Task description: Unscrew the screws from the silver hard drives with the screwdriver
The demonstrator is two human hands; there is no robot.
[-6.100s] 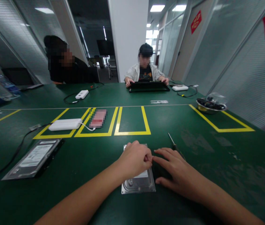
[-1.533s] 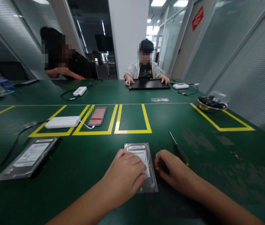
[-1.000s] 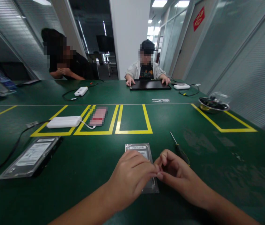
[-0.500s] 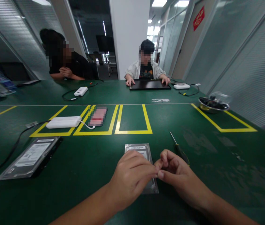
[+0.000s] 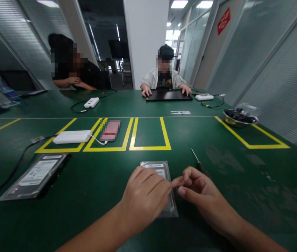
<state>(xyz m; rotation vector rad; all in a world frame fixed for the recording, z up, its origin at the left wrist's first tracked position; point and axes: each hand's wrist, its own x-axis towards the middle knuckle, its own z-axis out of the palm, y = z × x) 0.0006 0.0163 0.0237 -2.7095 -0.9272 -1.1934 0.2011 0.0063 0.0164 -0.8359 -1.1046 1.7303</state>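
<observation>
The left hand (image 5: pixel 147 194) arched over the hard drive (image 5: pixel 169 209) on the table (image 5: pixel 98 196), its grip unclear. Probably stiff, dense and shock-sensitive, the drive suited holding by its long edges. The right hand (image 5: pixel 200 190) kept a narrow thumb-to-forefinger gap.

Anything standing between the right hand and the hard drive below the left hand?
Only the left hand visibly does, covering much of the hard drive; the screwdriver lies beyond the right hand, not between.
</observation>
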